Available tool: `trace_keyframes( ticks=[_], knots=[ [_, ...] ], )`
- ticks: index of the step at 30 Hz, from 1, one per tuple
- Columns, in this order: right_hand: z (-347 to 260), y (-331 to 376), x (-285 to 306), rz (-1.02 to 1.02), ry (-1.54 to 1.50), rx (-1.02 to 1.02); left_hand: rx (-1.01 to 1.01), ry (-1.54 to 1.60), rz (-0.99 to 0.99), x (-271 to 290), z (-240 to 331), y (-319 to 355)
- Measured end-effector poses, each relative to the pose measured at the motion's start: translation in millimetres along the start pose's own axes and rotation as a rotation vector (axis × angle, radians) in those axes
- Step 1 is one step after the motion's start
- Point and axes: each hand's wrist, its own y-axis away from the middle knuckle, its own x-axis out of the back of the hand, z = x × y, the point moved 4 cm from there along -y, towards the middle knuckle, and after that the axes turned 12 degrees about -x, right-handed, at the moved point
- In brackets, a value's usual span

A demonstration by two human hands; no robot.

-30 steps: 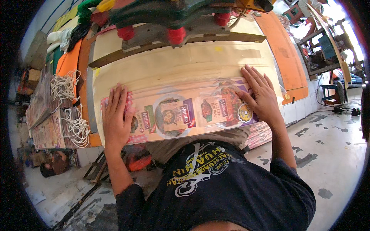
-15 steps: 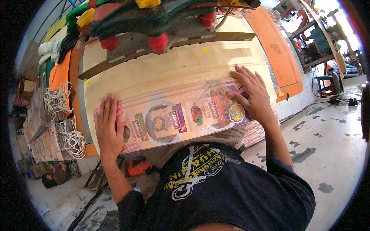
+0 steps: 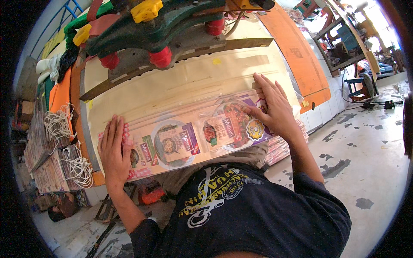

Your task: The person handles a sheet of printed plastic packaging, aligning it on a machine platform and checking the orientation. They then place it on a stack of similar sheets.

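Note:
A long glossy printed plastic sheet (image 3: 198, 148) with pictures of food bowls lies along the near edge of the cream worktop (image 3: 172, 81). My left hand (image 3: 114, 150) rests flat on its left end, fingers together and stretched forward, over a red checked corner. On the right end lies my right hand (image 3: 272, 105), palm down, its thumb spread inward over the printed surface. Neither hand grips anything. Whether it is one sheet or a thin stack, I cannot tell.
Beyond the sheet stands a dark green machine (image 3: 172, 32) with red collars, yellow knobs and a long metal bar (image 3: 247, 43) across the worktop. Bundles of printed sheets with white cords (image 3: 79, 165) stand at left. More printed sheets (image 3: 286, 146) are stacked below the right edge.
The whole view has shifted slightly, showing more of the machine's upper part. Both hands stay in the same places on the printed sheet.

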Motion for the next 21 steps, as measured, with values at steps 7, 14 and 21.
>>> trace_keyframes(
  ticks=[7, 14, 21],
  knots=[
    [-1.0, 1.8, -0.9, 0.028, 0.050, 0.048, -0.015, 0.011, 0.061, -4.7, -1.8, 2.1],
    [-2.6, 2.6, -2.6, 0.050, 0.157, 0.078, -0.031, 0.021, 0.080, -7.9, -4.8, 2.3],
    [-9.6, 2.1, -6.4, 0.009, 0.120, 0.069, -0.031, 0.146, 0.136, -0.7, -10.1, 6.0]
  ],
)
